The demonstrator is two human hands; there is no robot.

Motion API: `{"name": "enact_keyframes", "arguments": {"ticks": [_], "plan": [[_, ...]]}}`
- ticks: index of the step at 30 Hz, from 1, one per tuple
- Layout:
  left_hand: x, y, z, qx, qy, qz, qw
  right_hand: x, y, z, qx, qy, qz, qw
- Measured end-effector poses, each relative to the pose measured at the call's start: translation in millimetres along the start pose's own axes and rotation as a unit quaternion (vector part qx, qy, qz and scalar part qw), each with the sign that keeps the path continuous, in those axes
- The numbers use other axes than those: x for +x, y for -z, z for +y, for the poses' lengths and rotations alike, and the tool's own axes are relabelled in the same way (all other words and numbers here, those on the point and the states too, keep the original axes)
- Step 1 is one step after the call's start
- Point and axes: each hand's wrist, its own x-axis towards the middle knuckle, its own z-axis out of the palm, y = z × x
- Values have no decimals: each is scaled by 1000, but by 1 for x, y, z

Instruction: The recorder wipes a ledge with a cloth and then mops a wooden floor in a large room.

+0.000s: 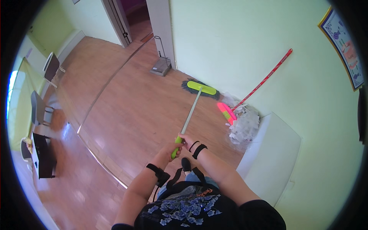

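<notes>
Both my hands grip the green handle end of a flat mop (192,110) with a pale metal pole. My left hand (169,151) is closed around the lower part of the grip. Just above it, my right hand (187,141) is wrapped on the same handle. Out ahead, the mop's lime-green plate (201,88) and grey fringed pad (188,86) lie on the floor near the base of the wall. To the right of the pole, a pink broom head (227,113) with a red handle (264,79) rests against a heap of clear plastic and paper scraps (244,123).
A long-handled dustpan (161,66) stands by the door frame (161,28). A white box-like ledge (268,155) runs along the right wall. Chairs (51,69) and a dark table (44,156) are at the left. A metal strip (102,165) crosses the wood-look floor (129,100).
</notes>
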Motion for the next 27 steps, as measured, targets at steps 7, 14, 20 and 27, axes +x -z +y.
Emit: {"name": "enact_keyframes", "arguments": {"ticks": [7, 14, 20, 27], "plan": [[-31, 10, -15, -21, -16, 22, 999, 5, -3, 16, 2, -57, -83, 995], [-92, 49, -58, -62, -26, 20, 998, -10, -38, 65, -27, -218, -130, 967], [-155, 67, -98, -58, -36, 64, 996, -48, -81, 93, -75, -351, -182, 915], [-193, 66, -94, -72, -23, 74, 994, -56, -104, 104, -86, -371, -208, 901]]}}
